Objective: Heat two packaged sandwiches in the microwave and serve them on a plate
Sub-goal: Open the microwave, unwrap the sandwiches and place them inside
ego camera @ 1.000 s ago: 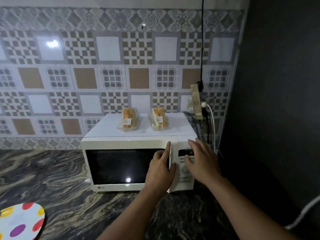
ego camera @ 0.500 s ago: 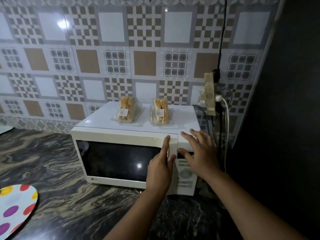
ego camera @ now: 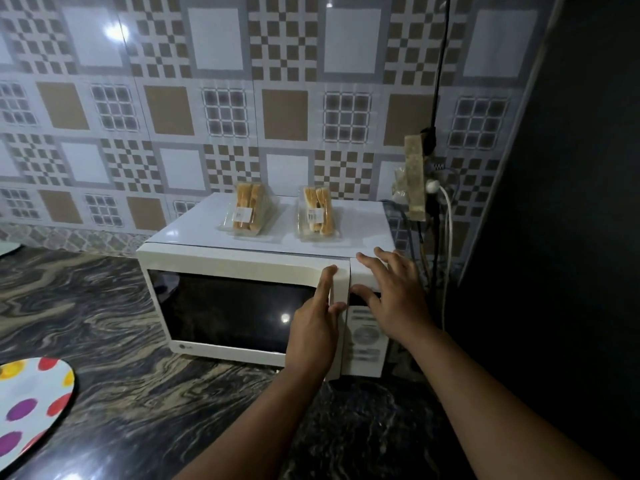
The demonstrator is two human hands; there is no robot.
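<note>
A white microwave [ego camera: 214, 261] stands on the dark marbled counter against the tiled wall. Two packaged sandwiches lie on its top: one on the left [ego camera: 246, 212], one on the right [ego camera: 318, 215], both in clear plastic. My left hand [ego camera: 317, 323] grips the right edge of the microwave door [ego camera: 242, 313], with the fingers curled round that edge. The door stands slightly ajar at that edge. My right hand [ego camera: 394, 292] rests flat with spread fingers on the control panel [ego camera: 367, 344], holding nothing. A white plate [ego camera: 31, 403] with coloured dots lies at the lower left.
A power strip [ego camera: 415, 181] with plugs and hanging cables sits on the wall right of the microwave. A dark wall or cabinet side [ego camera: 561, 237] closes off the right. The marbled counter [ego camera: 114, 341] stretches left and in front of the microwave.
The view has moved closer and to the right. My left hand's fingers have wrapped round the door edge and the door has come slightly out. My right hand has slid up the panel.
</note>
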